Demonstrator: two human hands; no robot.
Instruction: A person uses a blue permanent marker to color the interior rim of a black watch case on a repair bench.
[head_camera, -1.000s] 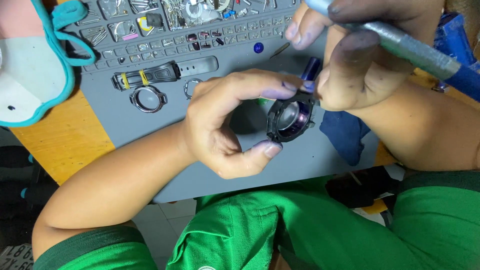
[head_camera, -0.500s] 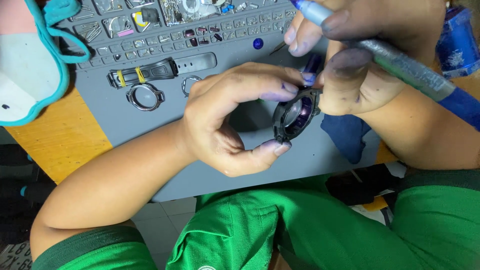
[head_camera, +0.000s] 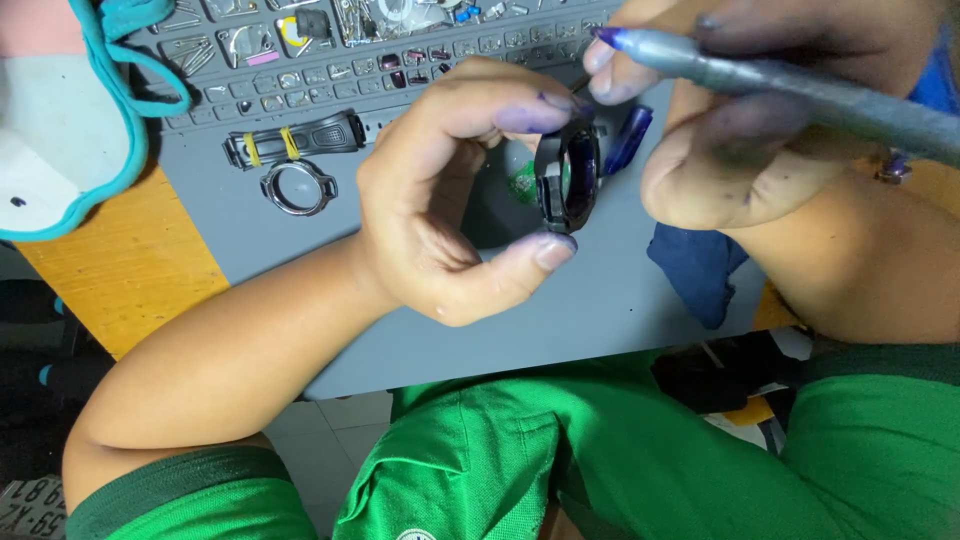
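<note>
My left hand (head_camera: 450, 190) pinches a black watch case (head_camera: 568, 178) between thumb and fingers, turned edge-on above the grey work mat (head_camera: 420, 310). My right hand (head_camera: 740, 150) holds a silver pen-like tool (head_camera: 800, 90) with a purple tip, its point just above the case. A purple cap or small tube (head_camera: 630, 138) sits between the two hands. My fingertips are stained purple.
A black watch strap with yellow bands (head_camera: 295, 138) and a metal ring bezel (head_camera: 298, 186) lie on the mat at left. A parts tray with several small compartments (head_camera: 330, 50) runs along the back. A dark blue cloth (head_camera: 700, 270) lies at right, a white and teal mask (head_camera: 60, 130) at far left.
My left hand has rotated the watch case from face-on to edge-on. The right hand and its tool have shifted slightly up and right.
</note>
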